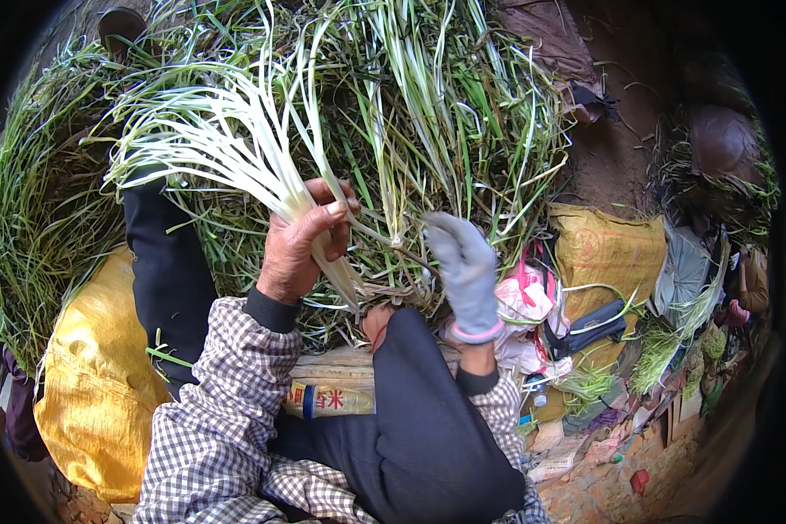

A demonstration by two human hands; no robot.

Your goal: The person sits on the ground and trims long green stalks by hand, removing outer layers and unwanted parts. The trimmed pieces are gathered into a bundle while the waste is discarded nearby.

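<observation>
My left hand [301,239], bare, is closed around a bunch of pale chive-like stalks [242,141]. Their thin leaves fan out to the upper left, and the whitish stem ends point down below the fist. One stalk [314,131] stands somewhat apart, between thumb and fingers. To the right, my right hand [462,272] wears a grey glove with a pink cuff and is blurred. Its fingers are partly bent, with nothing visible in them. A thin brown stem [419,261] reaches towards the glove's edge. Behind both hands lies a large heap of the same green plants [432,118].
A yellow woven sack [98,393] lies at left, another sack [606,252] at right. Pink and white plastic bags [530,301] and a dark strap [593,326] lie beside it. My bent knee [412,367] rises by a wooden beam [334,368]. Loose greens [655,360] lie farther right.
</observation>
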